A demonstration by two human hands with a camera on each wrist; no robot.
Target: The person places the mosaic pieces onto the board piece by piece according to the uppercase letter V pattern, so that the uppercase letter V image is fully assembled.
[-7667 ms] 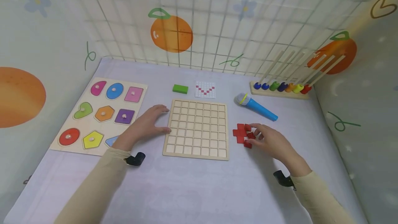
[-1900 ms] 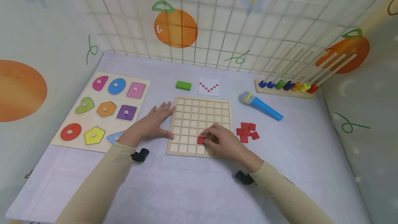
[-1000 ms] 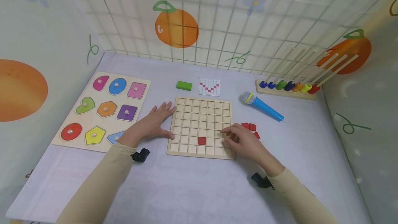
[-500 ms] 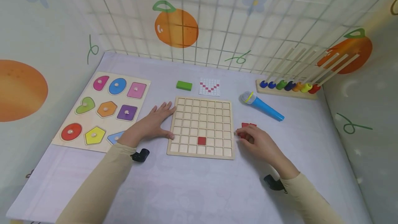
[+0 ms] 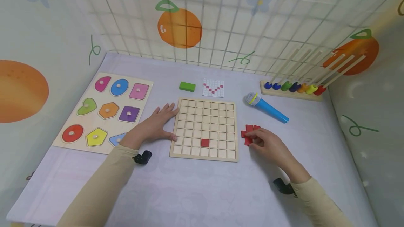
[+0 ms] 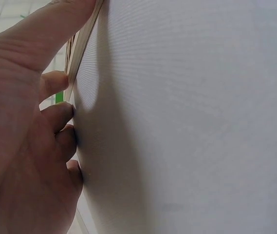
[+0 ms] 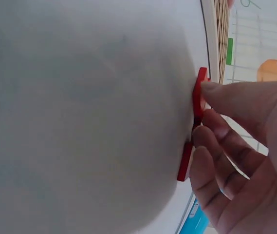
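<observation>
1. The right hand [image 5: 268, 144] rests on the worktop [image 5: 195, 188] just to the right of the wooden grid board [image 5: 204, 129], its fingers curled over a small pile of red square tiles [image 5: 248, 131].
2. In the right wrist view the thumb and fingertips [image 7: 211, 87] touch the edges of the red tiles, which lie flat on the worktop; whether one is actually pinched cannot be told.
3. The tiles lie under and just ahead of the fingertips, between the hand and the board's right edge.
4. One red tile [image 5: 205, 143] sits in a cell of the board, in the second row from the near edge, about the middle.
5. The left hand [image 5: 154, 125] lies flat with fingers spread straight, pressing against the board's left edge.
6. A pattern card [image 5: 213, 88] and a green block [image 5: 187, 86] lie beyond the board; a blue toy microphone [image 5: 266, 108] lies to the right, well apart from the right hand.
</observation>
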